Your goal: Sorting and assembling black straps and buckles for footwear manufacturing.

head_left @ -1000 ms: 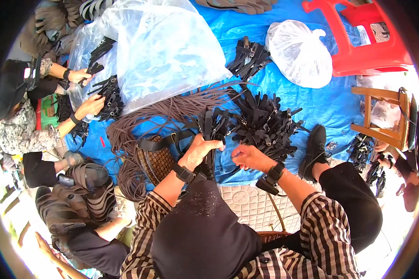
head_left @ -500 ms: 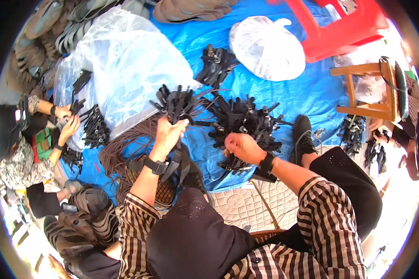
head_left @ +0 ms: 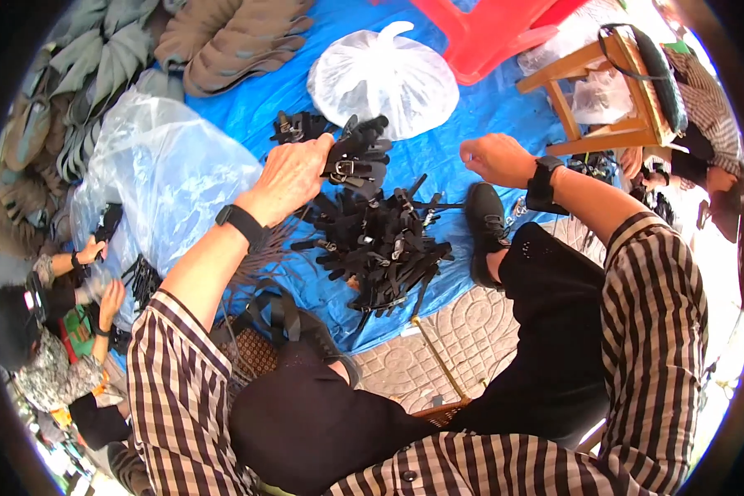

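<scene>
My left hand grips a bunch of black buckle straps, a metal buckle showing at its front. Below that bunch, a large heap of black buckle straps lies on the blue tarp. Out to the right of the heap, my right hand is raised with its fingers curled closed. Whatever may be in those fingers is hidden. Just beyond my left hand, a smaller bunch of black straps rests on the tarp.
A tied white plastic bag and a red plastic stool are ahead. A wooden stool stands at right. Clear plastic sheeting and stacked brown sole-shaped pieces lie left. A co-worker handles straps at far left.
My left hand has lifted the strap bunch forward, over the far side of the heap. My right hand has moved from the heap's edge out to the right. The whole view has shifted.
</scene>
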Available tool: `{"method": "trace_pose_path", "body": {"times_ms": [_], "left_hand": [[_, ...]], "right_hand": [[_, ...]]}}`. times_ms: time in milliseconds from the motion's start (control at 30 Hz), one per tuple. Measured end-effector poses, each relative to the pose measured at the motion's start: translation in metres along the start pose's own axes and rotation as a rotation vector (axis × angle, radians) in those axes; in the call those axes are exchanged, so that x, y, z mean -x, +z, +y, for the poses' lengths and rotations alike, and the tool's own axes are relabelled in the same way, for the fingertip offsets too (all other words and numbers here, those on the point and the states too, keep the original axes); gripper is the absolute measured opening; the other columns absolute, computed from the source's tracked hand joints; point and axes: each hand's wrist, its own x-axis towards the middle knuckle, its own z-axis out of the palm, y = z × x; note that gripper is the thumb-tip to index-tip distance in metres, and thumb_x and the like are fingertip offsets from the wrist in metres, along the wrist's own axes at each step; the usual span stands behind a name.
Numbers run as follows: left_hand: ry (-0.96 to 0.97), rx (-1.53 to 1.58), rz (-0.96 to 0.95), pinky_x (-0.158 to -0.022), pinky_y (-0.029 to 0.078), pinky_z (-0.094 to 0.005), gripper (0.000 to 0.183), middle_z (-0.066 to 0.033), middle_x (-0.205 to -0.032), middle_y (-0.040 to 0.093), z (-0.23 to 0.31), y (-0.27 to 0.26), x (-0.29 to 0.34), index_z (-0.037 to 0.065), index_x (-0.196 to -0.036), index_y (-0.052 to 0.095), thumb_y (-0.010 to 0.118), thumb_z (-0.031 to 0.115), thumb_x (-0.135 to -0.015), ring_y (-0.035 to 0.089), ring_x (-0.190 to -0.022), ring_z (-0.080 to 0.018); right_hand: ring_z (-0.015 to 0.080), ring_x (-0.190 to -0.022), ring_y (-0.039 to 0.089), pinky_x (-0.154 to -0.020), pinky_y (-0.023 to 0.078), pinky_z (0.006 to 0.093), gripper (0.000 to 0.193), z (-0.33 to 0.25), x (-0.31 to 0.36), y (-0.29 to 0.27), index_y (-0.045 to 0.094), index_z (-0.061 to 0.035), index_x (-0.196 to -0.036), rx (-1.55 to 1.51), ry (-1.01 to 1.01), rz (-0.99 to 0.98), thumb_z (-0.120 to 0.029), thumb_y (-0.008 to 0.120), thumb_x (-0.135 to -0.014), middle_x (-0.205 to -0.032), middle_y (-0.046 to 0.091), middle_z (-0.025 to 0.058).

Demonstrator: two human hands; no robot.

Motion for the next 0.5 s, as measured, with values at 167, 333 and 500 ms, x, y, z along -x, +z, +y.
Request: {"method": "trace_pose_path", "body": {"times_ms": [167, 333, 500], "left_hand": [[0.180, -0.002, -0.060, -0.058, 0.043, -0.0447, 0.024, -0.0176, -0.068, 0.055, 0.023, 0.039, -0.071, 0.001, -0.087, 0.044, 0.051, -0.005, -0.065, 0.056, -0.069, -0.0367], [0.205, 0.029, -0.062, -0.056, 0.044, -0.0451, 0.016, -0.0186, -0.065, 0.057, 0.053, 0.090, -0.122, 0.000, -0.084, 0.047, 0.050, -0.002, -0.068, 0.058, -0.066, -0.0370], [0.055, 0.109, 0.059, -0.057, 0.044, -0.0475, 0.014, -0.0203, -0.066, 0.056, 0.076, 0.153, -0.173, 0.001, -0.083, 0.047, 0.051, 0.003, -0.071, 0.057, -0.066, -0.0386]], "right_hand": [[0.0337, -0.066, 0.059, -0.060, 0.046, 0.0408, 0.016, 0.045, 0.047, 0.010, 0.058, -0.0038, -0.085, -0.124, 0.119, 0.003, -0.016, 0.055, -0.076, -0.070, 0.061, 0.0153], [0.0107, -0.060, 0.057, -0.053, 0.045, 0.0253, 0.014, 0.066, 0.081, 0.041, 0.058, -0.0032, -0.087, -0.635, 0.329, -0.023, -0.014, 0.053, -0.079, -0.067, 0.059, 0.0052], [0.0082, -0.060, 0.054, -0.054, 0.044, 0.0213, 0.016, 0.065, 0.083, 0.048, 0.057, -0.0029, -0.091, -1.141, 0.514, 0.069, -0.015, 0.051, -0.083, -0.072, 0.059, 0.0018]]}}
